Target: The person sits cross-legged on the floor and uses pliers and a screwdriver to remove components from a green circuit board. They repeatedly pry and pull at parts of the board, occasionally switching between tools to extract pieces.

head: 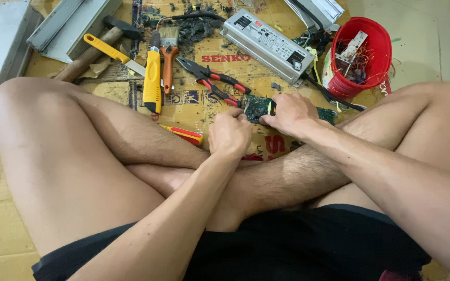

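Green circuit board (259,106) on cardboard sheet (204,104) laid over floor, just beyond crossed shins. Left hand (229,132) clenched at board's near-left edge; what it grips hidden. Right hand (290,112) closed over board top, pinching yellow-black tool (272,107). Red-handled pliers (214,80) touching board's left edge. Grey metal power unit (266,44) behind board, red bucket (360,54) of stripped parts right of it. Dark debris scattered behind board: stripping seems well underway, this board not yet cleared.

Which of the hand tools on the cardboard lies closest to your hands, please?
The red-handled pliers: their handle ends nearly reach the green circuit board both hands hold, while the yellow knife, paintbrush and hammer lie farther left.
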